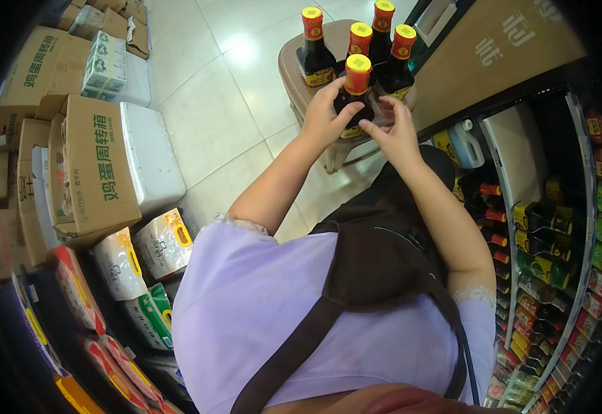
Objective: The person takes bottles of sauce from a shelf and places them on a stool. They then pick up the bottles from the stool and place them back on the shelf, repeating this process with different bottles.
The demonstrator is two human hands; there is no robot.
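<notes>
A dark sauce bottle (pixel 358 77) with a yellow cap and red neck wrap stands upright at the front of a brown plastic stool (pixel 291 57). My left hand (pixel 327 111) grips it from the left, fingers and thumb around its body. On its right side, my right hand (pixel 395 129) has its thumb and fingers spread, with the thumb tip close by the bottle's lower label. Whether that thumb touches the glass is unclear. Behind are several similar bottles, among them one at the left (pixel 315 52) and one at the right (pixel 398 64).
Shelves of bottles and packets (pixel 542 227) run along my right, with a plastic jug (pixel 464 145) low down. To the left are cardboard cartons (pixel 99 165), a white foam box (pixel 151 155) and bagged goods (pixel 164 243). Pale floor tiles (pixel 213 108) lie between.
</notes>
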